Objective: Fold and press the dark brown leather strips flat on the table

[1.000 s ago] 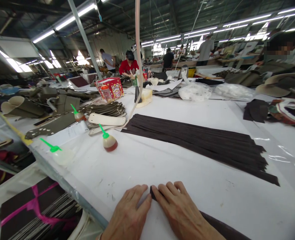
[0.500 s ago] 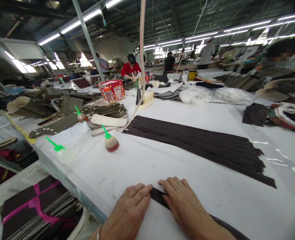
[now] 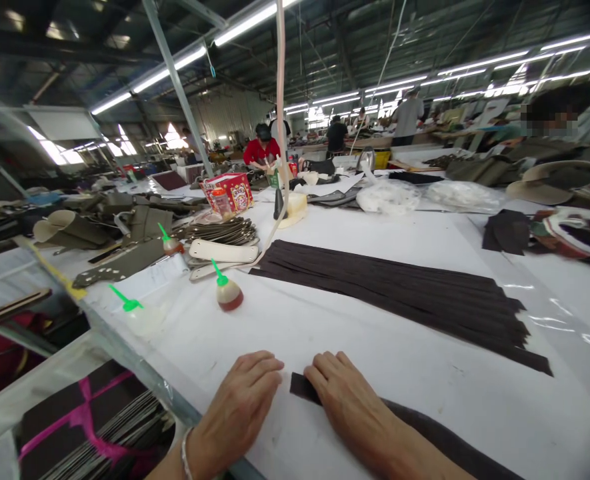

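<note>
My left hand (image 3: 239, 403) lies flat on the white table (image 3: 335, 333), fingers stretched out, just left of the end of a dark brown strip (image 3: 425, 430). My right hand (image 3: 347, 397) presses flat on that strip near its end, fingers extended. The strip runs from under my right hand toward the lower right. Beyond my hands lies a row of several dark brown strips (image 3: 405, 293) laid side by side.
A glue bottle with a green nozzle (image 3: 227, 292) stands ahead, two more (image 3: 135, 313) (image 3: 171, 242) to the left. Olive leather parts (image 3: 125, 260), cream pieces (image 3: 223, 251), a red box (image 3: 227, 192) and plastic bags (image 3: 389, 197) sit farther back. A hose (image 3: 281, 100) hangs down. Other people work at the far tables.
My left hand has drawn back to the left off the strip's end, which now shows between my hands. The view has shifted a little.
</note>
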`<action>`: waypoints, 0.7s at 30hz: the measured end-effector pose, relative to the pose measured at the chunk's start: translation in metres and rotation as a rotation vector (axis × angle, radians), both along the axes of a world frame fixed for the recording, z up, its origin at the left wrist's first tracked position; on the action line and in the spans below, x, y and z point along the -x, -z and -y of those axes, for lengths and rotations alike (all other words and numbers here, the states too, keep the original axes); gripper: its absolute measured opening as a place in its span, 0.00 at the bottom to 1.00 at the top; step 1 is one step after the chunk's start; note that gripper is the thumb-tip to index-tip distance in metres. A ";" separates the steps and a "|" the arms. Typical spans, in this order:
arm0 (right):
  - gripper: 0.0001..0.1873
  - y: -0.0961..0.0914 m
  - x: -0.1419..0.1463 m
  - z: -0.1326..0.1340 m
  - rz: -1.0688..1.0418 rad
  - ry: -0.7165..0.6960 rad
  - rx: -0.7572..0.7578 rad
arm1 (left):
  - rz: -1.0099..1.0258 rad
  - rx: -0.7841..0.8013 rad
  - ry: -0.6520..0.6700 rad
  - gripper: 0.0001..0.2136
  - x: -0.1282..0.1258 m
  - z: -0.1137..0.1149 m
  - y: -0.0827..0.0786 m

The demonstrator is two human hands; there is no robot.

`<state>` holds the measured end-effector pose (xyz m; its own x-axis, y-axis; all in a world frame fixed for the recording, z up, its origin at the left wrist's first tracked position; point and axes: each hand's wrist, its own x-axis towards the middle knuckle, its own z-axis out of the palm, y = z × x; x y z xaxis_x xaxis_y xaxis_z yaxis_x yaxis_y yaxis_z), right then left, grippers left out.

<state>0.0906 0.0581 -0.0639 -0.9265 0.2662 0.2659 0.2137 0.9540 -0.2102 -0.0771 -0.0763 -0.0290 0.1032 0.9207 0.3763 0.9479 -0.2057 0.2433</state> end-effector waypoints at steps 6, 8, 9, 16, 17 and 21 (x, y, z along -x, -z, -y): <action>0.09 0.002 -0.004 -0.001 -0.005 -0.012 -0.026 | 0.191 0.006 -0.159 0.14 -0.032 -0.018 0.016; 0.10 0.001 -0.005 -0.001 -0.003 -0.010 -0.017 | 0.165 0.021 -0.177 0.15 -0.038 -0.021 0.026; 0.11 0.000 -0.006 -0.002 -0.003 -0.011 -0.008 | 0.153 0.019 -0.183 0.16 -0.039 -0.021 0.030; 0.09 -0.007 -0.017 -0.008 0.023 -0.066 0.039 | 0.090 0.061 -0.124 0.16 -0.036 -0.016 0.036; 0.08 -0.007 -0.020 -0.009 0.024 -0.079 0.036 | 0.073 0.063 -0.118 0.16 -0.036 -0.015 0.036; 0.06 -0.005 -0.031 -0.013 0.026 -0.122 0.000 | -0.015 0.078 -0.090 0.17 -0.036 -0.014 0.035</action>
<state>0.1219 0.0715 -0.0592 -0.9586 0.1509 0.2416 0.1011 0.9732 -0.2064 -0.0414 -0.0622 -0.0638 0.0243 0.9528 0.3026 0.9653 -0.1011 0.2408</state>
